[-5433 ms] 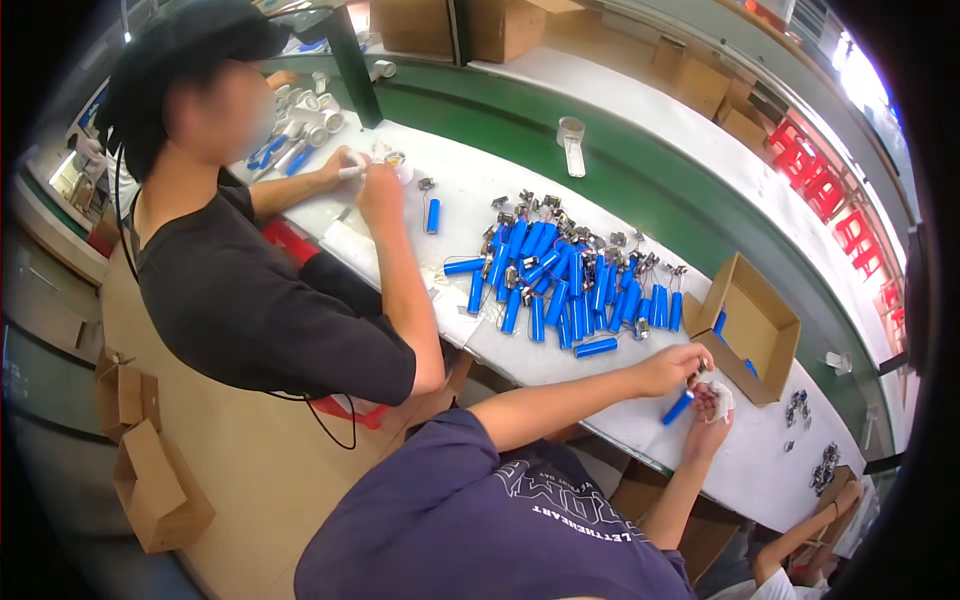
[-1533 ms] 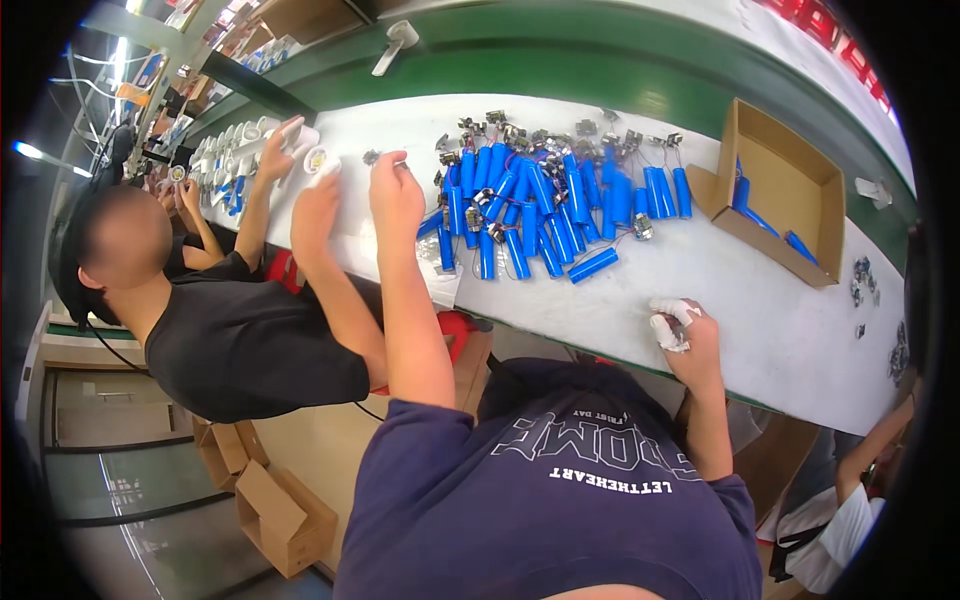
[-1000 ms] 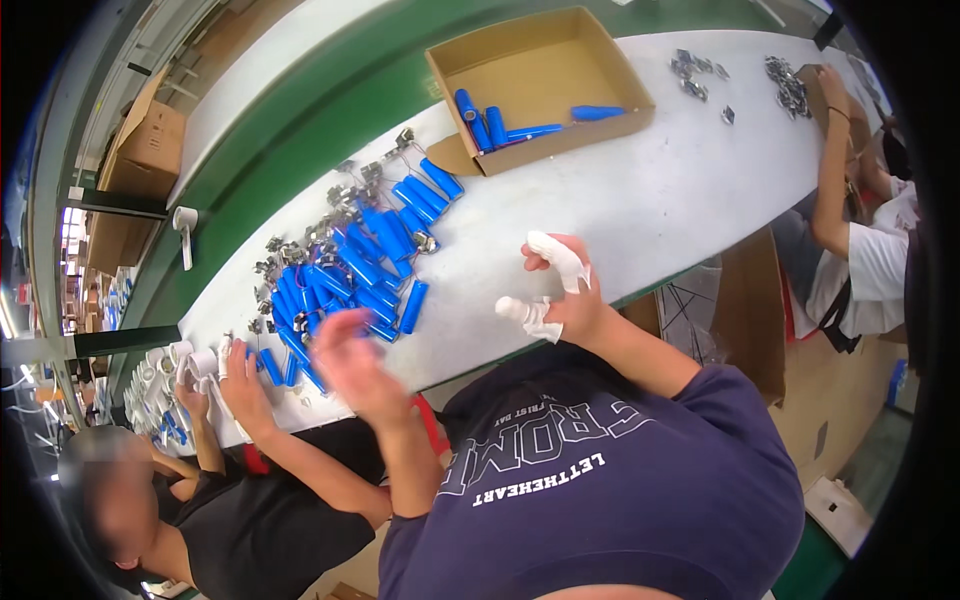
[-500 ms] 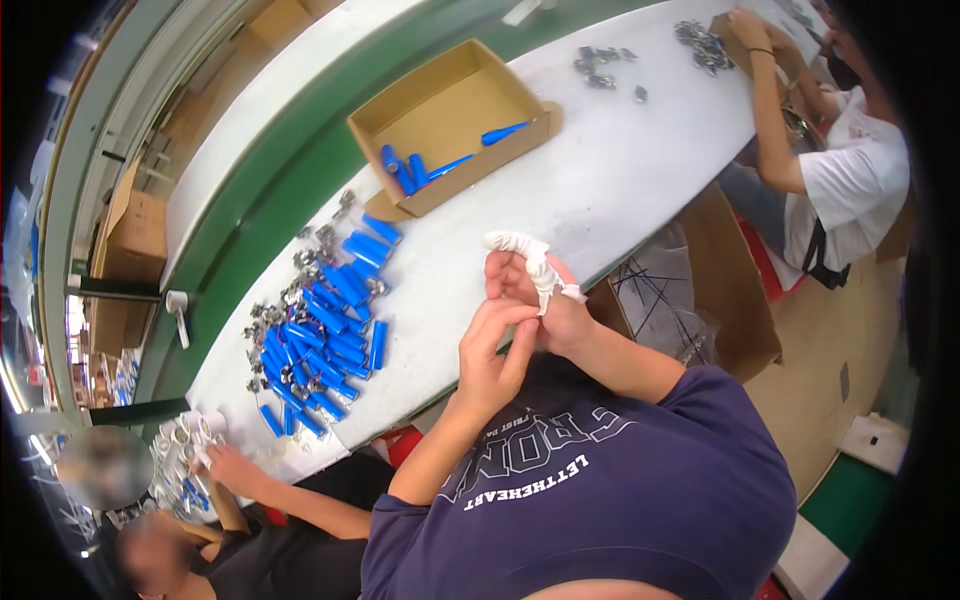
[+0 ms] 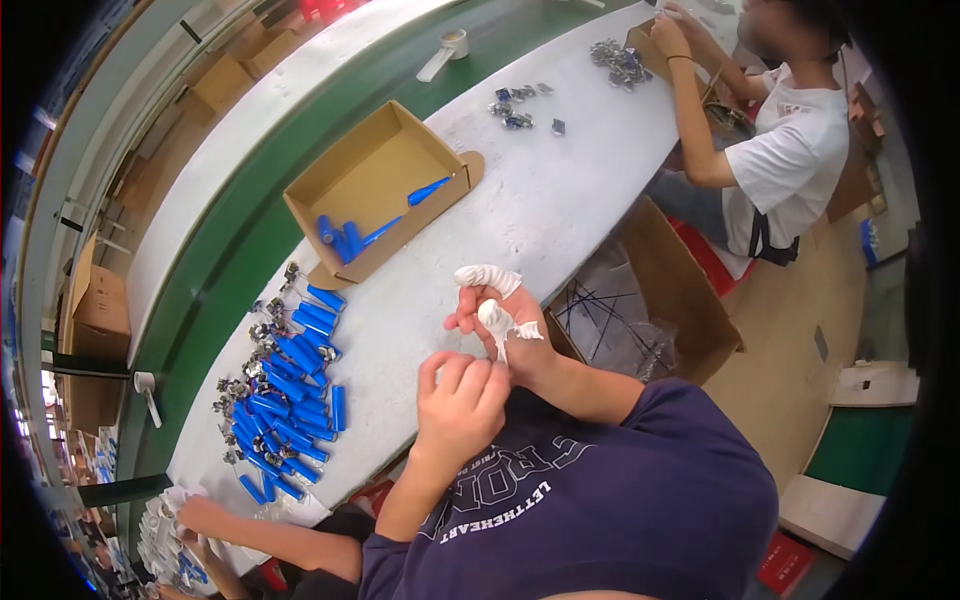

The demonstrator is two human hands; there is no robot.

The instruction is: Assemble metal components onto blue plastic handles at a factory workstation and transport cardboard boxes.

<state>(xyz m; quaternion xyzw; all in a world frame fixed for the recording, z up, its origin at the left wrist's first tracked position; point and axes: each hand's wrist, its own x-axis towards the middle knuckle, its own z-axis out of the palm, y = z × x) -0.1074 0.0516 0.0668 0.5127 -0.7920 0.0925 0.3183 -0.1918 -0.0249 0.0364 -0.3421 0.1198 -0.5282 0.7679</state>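
Observation:
My left hand (image 5: 462, 405) is closed, its fingertips pinching the stretched tail of a white finger cot (image 5: 494, 318). That cot covers the thumb of my right hand (image 5: 535, 358). A second wrinkled white finger cot (image 5: 490, 279) sleeves the right index finger. The right hand is turned up with its fingers loosely bent and apart, and I see nothing held in it. Both hands are in front of my chest, near the table edge. To their left lies a heap of blue cylindrical battery cells (image 5: 290, 400), with small metal parts (image 5: 262, 345) along its far side.
An open cardboard box (image 5: 375, 190) with several blue cylinders stands on the white table (image 5: 420, 300). More small metal parts (image 5: 515, 105) lie farther back. A carton with plastic and black rods (image 5: 600, 310) sits beside me. Co-workers' arms (image 5: 700, 120) show right and lower left (image 5: 270, 535).
My left hand has curled its fingers tighter and pulls the white strip downward from the right thumb. The whole view has shifted, so the table and boxes appear farther left.

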